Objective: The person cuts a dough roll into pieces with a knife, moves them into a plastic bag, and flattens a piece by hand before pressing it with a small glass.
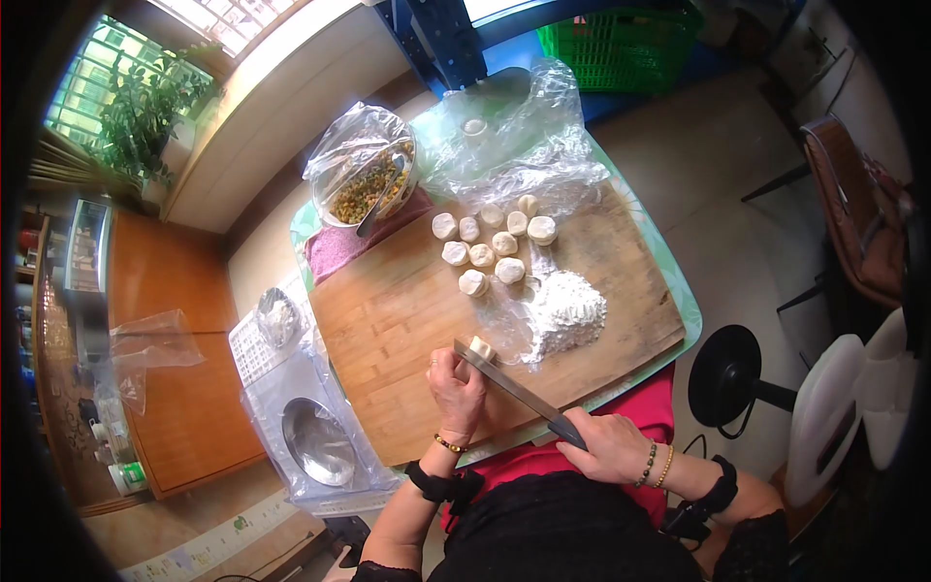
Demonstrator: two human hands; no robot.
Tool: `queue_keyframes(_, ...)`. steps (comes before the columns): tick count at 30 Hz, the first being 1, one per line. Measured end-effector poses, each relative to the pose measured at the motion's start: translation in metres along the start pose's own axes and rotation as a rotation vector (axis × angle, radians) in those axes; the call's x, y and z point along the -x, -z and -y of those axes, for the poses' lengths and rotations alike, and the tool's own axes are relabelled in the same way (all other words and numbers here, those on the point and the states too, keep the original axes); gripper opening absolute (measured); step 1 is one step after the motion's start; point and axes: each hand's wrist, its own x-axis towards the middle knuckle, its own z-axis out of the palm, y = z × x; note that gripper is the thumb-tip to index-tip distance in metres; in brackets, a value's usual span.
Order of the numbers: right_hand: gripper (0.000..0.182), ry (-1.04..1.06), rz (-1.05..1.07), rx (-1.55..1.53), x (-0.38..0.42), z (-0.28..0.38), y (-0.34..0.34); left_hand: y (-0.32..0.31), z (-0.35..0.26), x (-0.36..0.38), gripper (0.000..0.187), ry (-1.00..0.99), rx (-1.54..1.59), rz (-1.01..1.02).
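Note:
My right hand (609, 444) is closed around the dark handle of a long knife (514, 388). The blade slants up and left across the wooden board (383, 315). Its tip lies close to the curled fingers of my left hand (456, 393), which is closed; what it holds, if anything, is hidden. A small pale dough piece (482, 348) sits just past the blade, near the tip. Farther up the board stand several round, floured dough pieces (504, 243), beside a heap of white flour (570, 312).
A bowl of chopped filling (373, 194) with a spoon (381, 204), partly under plastic film, stands on a pink cloth (339, 247). Crumpled clear plastic (524, 141) lies behind the board. At left are a metal bowl (320, 441) and a scale-like tray (278, 318) with flour.

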Motion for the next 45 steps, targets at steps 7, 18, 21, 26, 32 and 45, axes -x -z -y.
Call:
queue_keyframes(7,0.030,0.084,-0.049,0.061,-0.052,-0.003,-0.017,-0.005,0.003,-0.001,0.021,-0.004,0.001,0.007)
queue_keyframes(18,0.035,0.039,-0.097,-0.027,-0.047,-0.024,-0.020,0.009,-0.001,-0.006,0.019,0.110,0.169,0.026)
queue_keyframes(21,0.037,-0.024,-0.069,-0.214,-0.020,-0.038,-0.017,0.019,-0.007,-0.013,0.017,-0.086,-0.010,0.013)
queue_keyframes(26,0.034,-0.011,-0.144,-0.325,0.019,-0.039,-0.004,0.021,-0.041,-0.022,0.045,-0.465,-0.290,0.161)
queue_keyframes(32,0.033,0.016,-0.333,-0.372,0.038,-0.047,-0.002,-0.005,-0.041,-0.037,0.044,-0.461,-0.421,0.333)
queue_keyframes(45,0.031,-0.006,-0.375,-0.387,0.054,-0.053,-0.009,-0.008,-0.057,0.004,0.043,-0.544,-0.532,0.328)
